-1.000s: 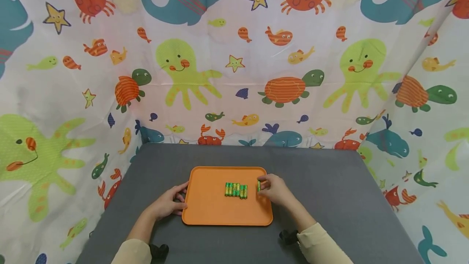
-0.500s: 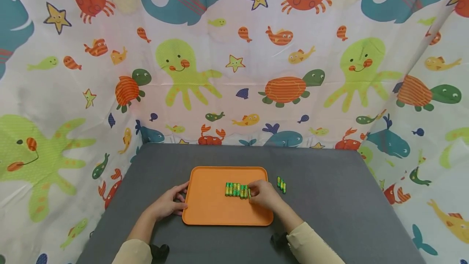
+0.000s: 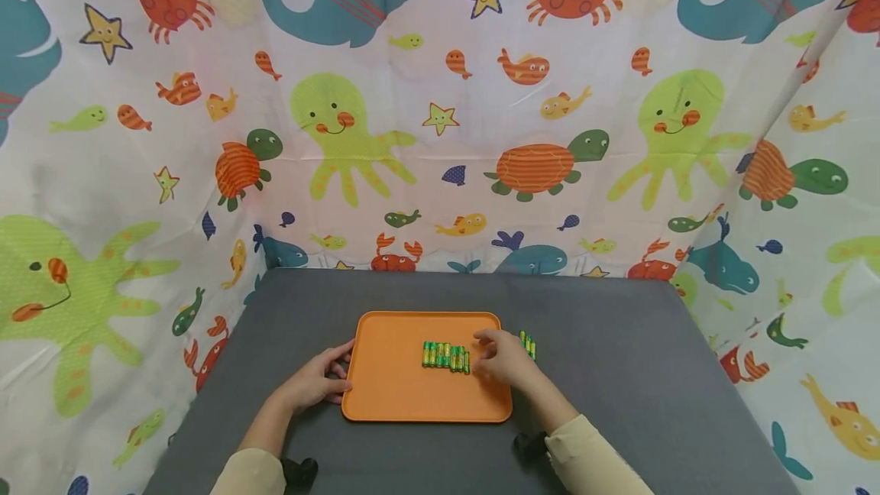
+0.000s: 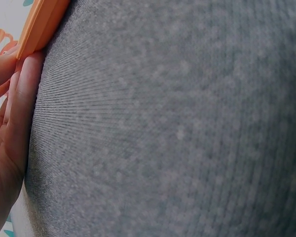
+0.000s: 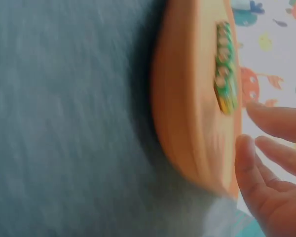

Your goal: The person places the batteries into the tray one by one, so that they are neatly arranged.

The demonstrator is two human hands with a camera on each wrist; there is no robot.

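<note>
On the orange tray (image 3: 392, 392) lies a row of several green-and-yellow batteries (image 3: 444, 356), side by side. My left hand (image 3: 315, 379) rests against the tray's left rim, thumb and fingers spread along it. In the left wrist view, its thumb (image 4: 27, 81) meets the tray edge (image 4: 44, 24). Over the tray's right part is my right hand (image 3: 505, 360), just right of the row's end, with nothing in its fingers. The right wrist view shows its thumb and fingertips apart, close to the last battery (image 5: 228, 102).
More batteries (image 3: 528, 344) lie on the grey table (image 3: 605, 373) right of the tray, partly hidden by my right hand. A white curtain (image 3: 454, 21) printed with sea animals stands behind the table and along its sides.
My right hand carried a battery left from the tray's right edge, set it at the right end of the row, let go and drew back slightly right. The left hand stayed put.
</note>
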